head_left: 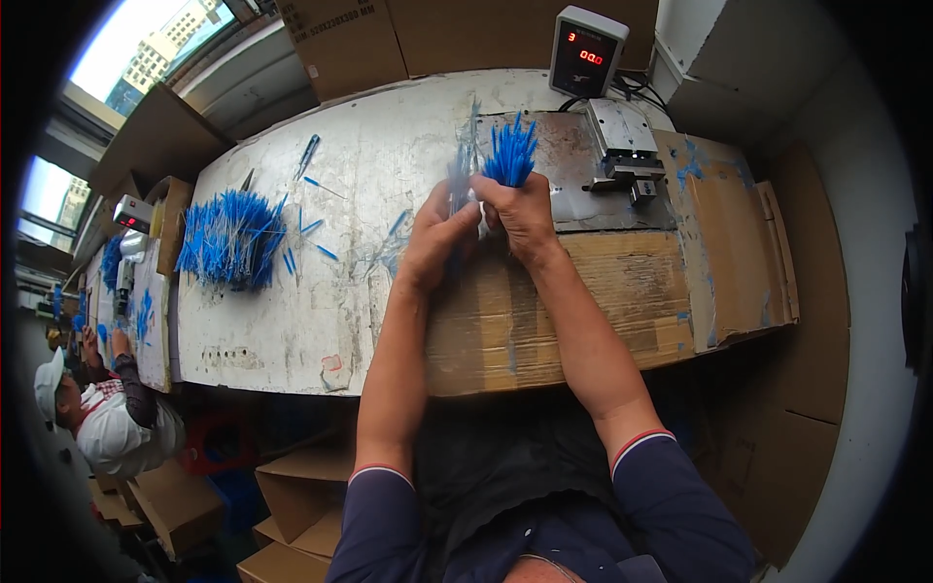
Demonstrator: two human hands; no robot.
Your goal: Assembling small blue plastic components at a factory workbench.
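- Your right hand (523, 216) is closed in a fist around a bunch of blue sticks (511, 154); the blue tips fan upward out of the top of your fingers.
- Your left hand (439, 233) sits just left of the right, knuckles touching or nearly so. Its fingers are curled narrow around a thinner, blurred cluster of blue strands (460, 175) that rises above the fingertips; exact grip not resolvable.
- Both bunches stand roughly upright, side by side, with only a slight gap between them above your fingers.
- Beyond your right fingertips lies a worn metal plate (569, 160); a small clamp-like metal fixture (622, 146) sits on it, to the right of the held bunch and apart from it.
- Further beyond, a grey counter box with a red digit display (586, 51) stands upright.
- Under your wrists: a flattened cardboard sheet (573, 301) laid over the white, scuffed table (292, 311).
- Well to the left of your left fingers, a loose pile of blue sticks (231, 238) lies on the table, with a few strays (311, 225) between pile and hand.
- Far left, another person in a white cap (47, 381) works at a neighbouring bench.
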